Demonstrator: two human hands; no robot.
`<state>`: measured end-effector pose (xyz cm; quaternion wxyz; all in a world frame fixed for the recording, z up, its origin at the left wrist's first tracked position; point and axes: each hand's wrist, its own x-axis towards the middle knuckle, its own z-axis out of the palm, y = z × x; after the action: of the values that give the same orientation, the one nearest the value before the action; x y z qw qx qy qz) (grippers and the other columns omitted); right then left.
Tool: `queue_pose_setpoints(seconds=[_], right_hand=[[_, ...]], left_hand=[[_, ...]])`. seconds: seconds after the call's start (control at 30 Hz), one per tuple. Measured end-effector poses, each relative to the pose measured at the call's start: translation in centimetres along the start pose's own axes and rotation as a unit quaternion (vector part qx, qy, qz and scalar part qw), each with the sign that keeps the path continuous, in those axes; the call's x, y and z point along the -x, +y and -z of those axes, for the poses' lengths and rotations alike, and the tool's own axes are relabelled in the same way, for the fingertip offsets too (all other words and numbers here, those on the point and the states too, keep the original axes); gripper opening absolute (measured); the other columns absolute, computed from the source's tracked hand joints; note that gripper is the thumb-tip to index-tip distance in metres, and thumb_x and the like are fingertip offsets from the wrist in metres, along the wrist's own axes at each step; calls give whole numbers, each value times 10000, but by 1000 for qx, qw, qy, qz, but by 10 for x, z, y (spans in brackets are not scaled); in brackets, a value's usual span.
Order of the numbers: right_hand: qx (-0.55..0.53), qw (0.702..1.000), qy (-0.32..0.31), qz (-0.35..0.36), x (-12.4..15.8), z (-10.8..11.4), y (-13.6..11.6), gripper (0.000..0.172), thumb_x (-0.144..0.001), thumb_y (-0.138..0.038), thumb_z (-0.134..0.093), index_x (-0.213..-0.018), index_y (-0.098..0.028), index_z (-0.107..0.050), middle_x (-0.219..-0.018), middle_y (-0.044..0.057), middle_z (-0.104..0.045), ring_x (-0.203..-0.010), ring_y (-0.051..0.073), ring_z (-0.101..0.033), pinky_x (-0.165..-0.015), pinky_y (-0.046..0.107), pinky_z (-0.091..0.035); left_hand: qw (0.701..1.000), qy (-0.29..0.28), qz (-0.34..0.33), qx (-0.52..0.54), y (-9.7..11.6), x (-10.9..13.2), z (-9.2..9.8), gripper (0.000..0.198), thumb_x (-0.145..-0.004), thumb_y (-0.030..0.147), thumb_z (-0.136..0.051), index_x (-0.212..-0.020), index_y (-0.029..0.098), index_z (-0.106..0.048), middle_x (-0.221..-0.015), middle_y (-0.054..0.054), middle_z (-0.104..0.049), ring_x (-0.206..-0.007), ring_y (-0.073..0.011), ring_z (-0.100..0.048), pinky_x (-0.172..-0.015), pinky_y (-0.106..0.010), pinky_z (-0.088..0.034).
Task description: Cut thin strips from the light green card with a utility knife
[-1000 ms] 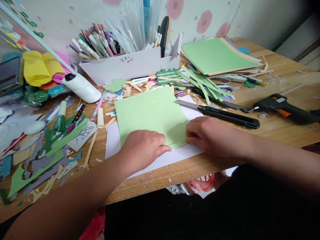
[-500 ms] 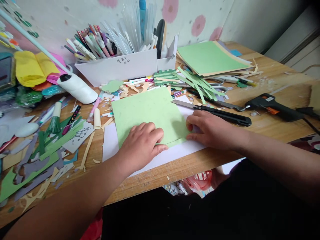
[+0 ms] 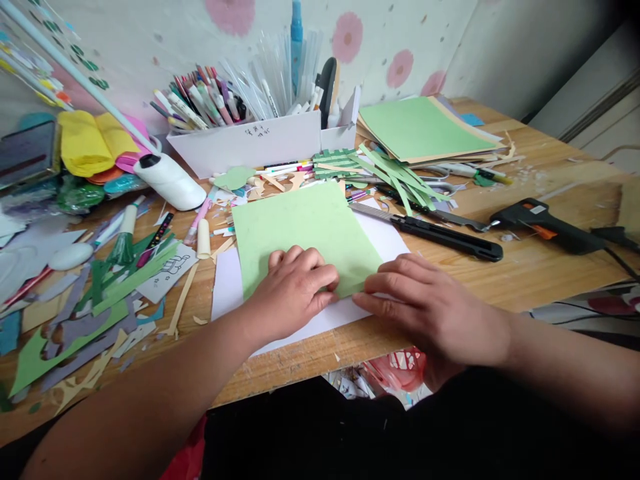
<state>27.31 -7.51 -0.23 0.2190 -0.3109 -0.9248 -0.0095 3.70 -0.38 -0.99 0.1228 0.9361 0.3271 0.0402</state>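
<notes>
A light green sheet of paper (image 3: 295, 223) lies over a white sheet (image 3: 227, 283) near the table's front edge. My left hand (image 3: 295, 287) presses on the green paper's near part with curled fingers, its thumb and forefinger closed at the near edge. At the near right corner, my right hand (image 3: 425, 300) has its fingers together, with forefinger and thumb around the paper's edge. The exact grip at that corner is partly hidden. Just beyond my right hand lies a black utility knife (image 3: 445, 237), its blade out and pointing at the green paper.
A black glue gun (image 3: 545, 223) lies at the right. Behind are a white box of pens (image 3: 250, 143), green paper strips (image 3: 395, 177) and a stack of coloured paper (image 3: 425, 130). A white lamp (image 3: 173, 183) and paper scraps (image 3: 95, 340) occupy the left.
My right hand has shifted slightly nearer, its fingers straighter than before. My left thumb has drawn in towards the forefinger at the paper's near edge. The camera view has tilted slightly.
</notes>
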Motion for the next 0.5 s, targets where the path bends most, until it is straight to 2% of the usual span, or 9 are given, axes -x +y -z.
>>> queue_pose_setpoints(seconds=[0.1, 0.27, 0.5], right_hand=[[40, 999, -37, -7, -3, -7, -8, 281, -983, -188, -424, -1158, -141, -639, -1122, 77, -642, -1000, 222, -485, -858, 405, -404], [69, 995, -57, -52, 1, -16, -10, 299, -967, -290, -483, -1197, -179, -639, -1134, 57, -625, -932, 228, -445, -854, 424, -361], [90, 990, -72, -76, -2, -13, -12, 345, -964, -358, -473, -1256, -262, -629, -966, 65, -596, -830, 222, -396, -772, 397, -302]], left_hand=[[1000, 4, -2, -2, 0, 0, -1, 99, -892, 345, -623, -886, 254, -585, -939, 1, -527, -935, -235, -443, -801, -396, -267], [1000, 3, -2, 4, 0, 2, 0, 76, -882, 320, -624, -883, 255, -583, -938, 4, -526, -930, -234, -443, -799, -396, -265], [1000, 9, -2, 11, 0, 1, 1, 67, -876, 316, -618, -885, 263, -578, -942, 8, -532, -922, -231, -444, -793, -400, -258]])
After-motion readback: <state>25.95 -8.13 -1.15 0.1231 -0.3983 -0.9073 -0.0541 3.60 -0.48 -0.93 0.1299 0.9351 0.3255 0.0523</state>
